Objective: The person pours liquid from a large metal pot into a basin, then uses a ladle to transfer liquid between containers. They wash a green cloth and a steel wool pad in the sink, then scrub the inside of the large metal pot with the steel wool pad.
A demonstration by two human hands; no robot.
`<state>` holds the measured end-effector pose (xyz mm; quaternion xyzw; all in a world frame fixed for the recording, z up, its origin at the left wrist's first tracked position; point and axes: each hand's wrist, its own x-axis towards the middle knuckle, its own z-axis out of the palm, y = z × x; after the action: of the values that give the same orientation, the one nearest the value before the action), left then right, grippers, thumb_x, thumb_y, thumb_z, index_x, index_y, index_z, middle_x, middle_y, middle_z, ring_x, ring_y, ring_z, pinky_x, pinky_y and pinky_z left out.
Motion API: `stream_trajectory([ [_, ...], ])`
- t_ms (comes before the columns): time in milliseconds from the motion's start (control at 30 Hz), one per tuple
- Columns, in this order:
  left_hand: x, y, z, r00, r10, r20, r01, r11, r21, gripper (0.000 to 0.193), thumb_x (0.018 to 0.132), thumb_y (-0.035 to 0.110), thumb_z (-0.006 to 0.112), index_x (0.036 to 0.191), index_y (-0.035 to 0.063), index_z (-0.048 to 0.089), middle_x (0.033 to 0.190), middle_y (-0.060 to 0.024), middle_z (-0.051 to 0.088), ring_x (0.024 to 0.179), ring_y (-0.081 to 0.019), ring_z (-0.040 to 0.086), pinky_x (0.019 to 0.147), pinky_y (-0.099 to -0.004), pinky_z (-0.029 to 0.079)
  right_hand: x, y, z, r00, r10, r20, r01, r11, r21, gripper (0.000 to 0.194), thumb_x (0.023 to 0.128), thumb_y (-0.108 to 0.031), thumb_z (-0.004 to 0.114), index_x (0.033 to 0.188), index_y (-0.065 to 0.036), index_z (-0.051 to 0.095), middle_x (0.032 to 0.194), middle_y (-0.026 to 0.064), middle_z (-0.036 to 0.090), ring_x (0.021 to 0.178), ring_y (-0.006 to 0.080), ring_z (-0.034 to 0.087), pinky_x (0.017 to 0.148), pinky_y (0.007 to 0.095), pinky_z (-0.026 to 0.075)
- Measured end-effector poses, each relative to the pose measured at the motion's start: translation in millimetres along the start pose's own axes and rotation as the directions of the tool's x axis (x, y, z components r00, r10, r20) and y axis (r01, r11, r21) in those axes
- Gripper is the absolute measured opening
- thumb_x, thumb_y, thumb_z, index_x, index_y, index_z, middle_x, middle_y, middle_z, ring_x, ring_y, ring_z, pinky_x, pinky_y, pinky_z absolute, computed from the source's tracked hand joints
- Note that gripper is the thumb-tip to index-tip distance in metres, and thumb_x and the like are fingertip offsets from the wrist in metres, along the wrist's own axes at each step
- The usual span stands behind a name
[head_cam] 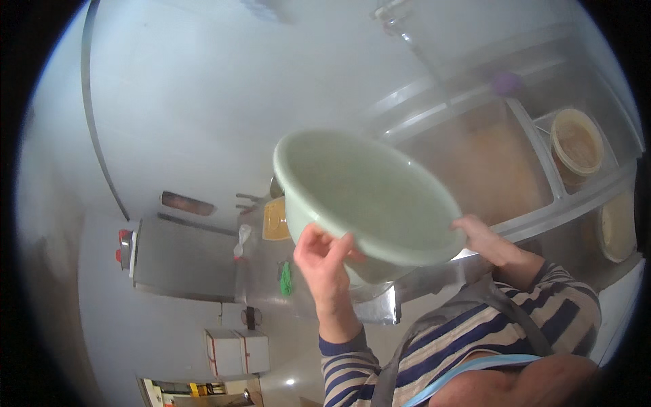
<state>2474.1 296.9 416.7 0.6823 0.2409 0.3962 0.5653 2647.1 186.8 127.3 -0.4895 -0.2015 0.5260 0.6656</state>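
Both hands hold a large pale green plastic basin [376, 193], tilted, in front of the person. My left hand [325, 254] grips the rim on its near left side, thumb on top. On the far right end of the rim, my right hand [470, 231] has its fingers closed over the edge. The inside of the basin looks hazy, and whether it holds anything is hard to tell. Behind and to the right of it lies a steel sink [531, 147] whose compartment holds brownish, cloudy water [488, 163].
A round tub [577, 142] of brown contents stands in the right sink compartment. Above the sink are a tap [402, 35] and a purple object [506, 83]. Leftward, a steel counter bears a yellow container [275, 220] and green netting [286, 280]. Steam blurs the view.
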Motion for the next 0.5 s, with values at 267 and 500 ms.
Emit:
stream_trajectory([
  [267, -90, -51, -118, 0.923, -0.117, -0.366, 0.021, 0.967, -0.254, 0.013, 0.079, 0.000, 0.053, 0.090, -0.0046, 0.057, 0.076, -0.0134, 0.063, 0.049, -0.0171, 0.056, 0.038, -0.0259, 0.046, 7, -52, 59, 0.977, -0.158, -0.146, 0.176, 0.976, 0.124, 0.040, 0.073, 0.003, 0.051, 0.112, 0.011, 0.052, 0.102, 0.0177, 0.062, 0.090, 0.0254, 0.062, 0.079, 0.0354, 0.050],
  [500, -153, -90, -171, 0.789, -0.356, -0.501, 0.184, 0.914, -0.361, 0.017, 0.080, 0.004, 0.061, 0.095, -0.0044, 0.060, 0.087, -0.0118, 0.065, 0.069, -0.0185, 0.062, 0.056, -0.0297, 0.050, 4, -70, 108, 0.957, -0.262, -0.127, 0.240, 0.957, -0.162, 0.039, 0.074, 0.001, 0.057, 0.111, 0.011, 0.050, 0.098, 0.0188, 0.062, 0.086, 0.0233, 0.063, 0.074, 0.0337, 0.052],
])
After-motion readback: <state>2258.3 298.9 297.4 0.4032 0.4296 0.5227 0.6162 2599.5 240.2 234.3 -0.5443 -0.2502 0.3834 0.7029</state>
